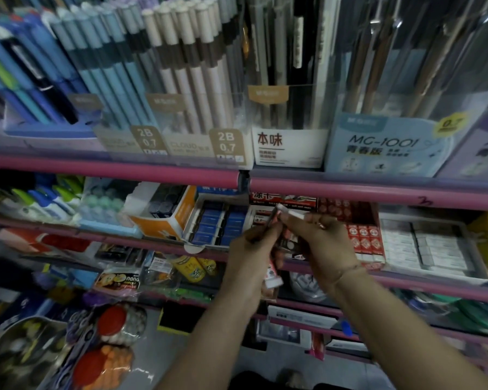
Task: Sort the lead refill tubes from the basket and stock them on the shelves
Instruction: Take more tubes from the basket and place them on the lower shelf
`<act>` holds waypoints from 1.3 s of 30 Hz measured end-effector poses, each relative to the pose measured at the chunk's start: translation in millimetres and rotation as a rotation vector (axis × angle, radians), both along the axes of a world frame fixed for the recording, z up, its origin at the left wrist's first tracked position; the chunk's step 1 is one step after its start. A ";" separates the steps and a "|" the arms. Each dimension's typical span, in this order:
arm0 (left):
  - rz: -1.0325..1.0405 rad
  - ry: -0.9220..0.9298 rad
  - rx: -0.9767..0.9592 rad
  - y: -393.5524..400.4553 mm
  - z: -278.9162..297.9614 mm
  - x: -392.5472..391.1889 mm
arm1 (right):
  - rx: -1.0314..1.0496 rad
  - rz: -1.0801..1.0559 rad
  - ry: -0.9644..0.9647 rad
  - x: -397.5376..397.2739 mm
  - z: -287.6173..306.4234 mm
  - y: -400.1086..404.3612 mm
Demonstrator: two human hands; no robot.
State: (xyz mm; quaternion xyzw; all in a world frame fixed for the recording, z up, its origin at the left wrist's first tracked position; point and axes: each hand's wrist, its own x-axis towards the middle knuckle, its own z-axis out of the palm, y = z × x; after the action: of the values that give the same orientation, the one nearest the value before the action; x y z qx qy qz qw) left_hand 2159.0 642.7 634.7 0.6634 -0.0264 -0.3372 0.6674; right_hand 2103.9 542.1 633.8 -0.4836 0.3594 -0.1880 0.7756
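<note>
Between both hands, left hand (255, 243) grips lead refill tubes (273, 273); right hand (320, 239) pinches one tube (292, 212); loose bundle risks slipping.

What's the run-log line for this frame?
stage: sorting at shelf | left hand: grips refill tubes | right hand: pinches one tube | target: red box ahead | basket: unseen

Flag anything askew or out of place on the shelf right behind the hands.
The orange-and-white carton left of the blue-box tray sits tilted and turned off-square from the shelf rail. Otherwise nothing stands out.
</note>
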 end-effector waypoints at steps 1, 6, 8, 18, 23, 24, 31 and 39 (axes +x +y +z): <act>0.056 -0.006 0.029 -5.4 -5.8 -4.9 | 0.034 -0.039 -0.005 0.5 -4.5 6.3; 0.005 -0.462 0.184 -2.2 -18.7 13.4 | -0.213 0.042 0.080 8.0 -6.4 -11.7; -0.167 -0.668 0.327 5.3 -20.3 37.2 | -0.687 0.129 0.371 18.1 -6.4 -35.8; -0.512 -0.658 0.531 9.7 -19.9 74.4 | -1.416 0.597 0.695 32.4 -21.3 -51.8; -0.494 -0.645 0.525 9.0 -22.0 75.3 | -1.460 0.567 0.691 32.5 -31.8 -51.8; -0.489 -0.642 0.521 8.9 -22.0 74.9 | -1.518 0.568 0.719 31.7 -34.0 -49.7; -0.450 -0.579 0.441 9.5 -18.0 69.1 | -1.647 0.572 0.736 26.1 -36.7 -43.6; -0.172 0.098 0.094 13.2 -9.8 36.4 | -0.349 0.219 0.159 10.6 10.0 -12.1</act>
State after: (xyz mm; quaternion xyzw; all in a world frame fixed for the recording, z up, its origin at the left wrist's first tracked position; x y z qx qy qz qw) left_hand 2195.4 655.9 625.0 0.6719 -0.0347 -0.4263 0.6047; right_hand 2114.5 530.0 643.8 -0.6600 0.3266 -0.1232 0.6653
